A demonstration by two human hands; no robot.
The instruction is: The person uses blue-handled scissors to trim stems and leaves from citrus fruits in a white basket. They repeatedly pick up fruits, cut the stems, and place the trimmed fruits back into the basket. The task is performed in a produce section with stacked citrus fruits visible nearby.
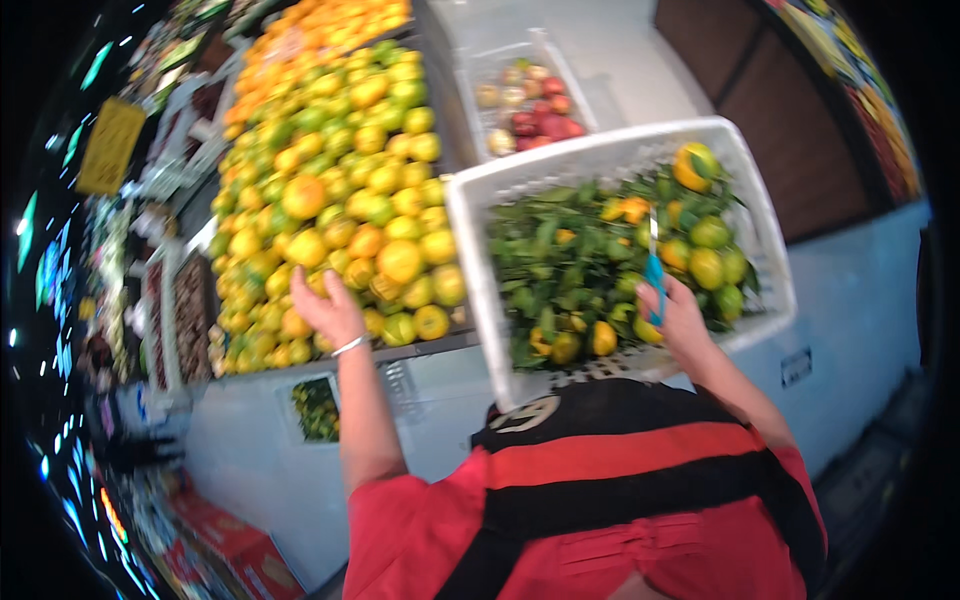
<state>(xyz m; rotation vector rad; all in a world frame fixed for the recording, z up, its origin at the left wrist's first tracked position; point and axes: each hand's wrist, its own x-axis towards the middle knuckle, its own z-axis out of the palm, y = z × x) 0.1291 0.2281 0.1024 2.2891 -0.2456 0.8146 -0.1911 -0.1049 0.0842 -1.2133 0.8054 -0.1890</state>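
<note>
My left hand (328, 307), with a bracelet at the wrist, reaches over a sloping heap of yellow-green citrus fruit (360, 172). Its fingers are apart, and I see nothing held in it. In my right hand (679, 311) is a pair of scissors with blue handles (655, 279), blades pointing away from me. The scissors are over a white plastic crate (766, 225) directly before me. Inside the crate lie leafy green sprigs (547, 255) on the left and middle. Green and orange citrus fruit (709, 255) gather on its right side.
Behind the crate stands a white bin (480, 82) of red and pale fruit (544, 112). Brighter orange fruit (315, 37) fills the far end of the display. A brown panel (780, 112) rises at right. Red cartons (240, 551) sit on the floor at lower left.
</note>
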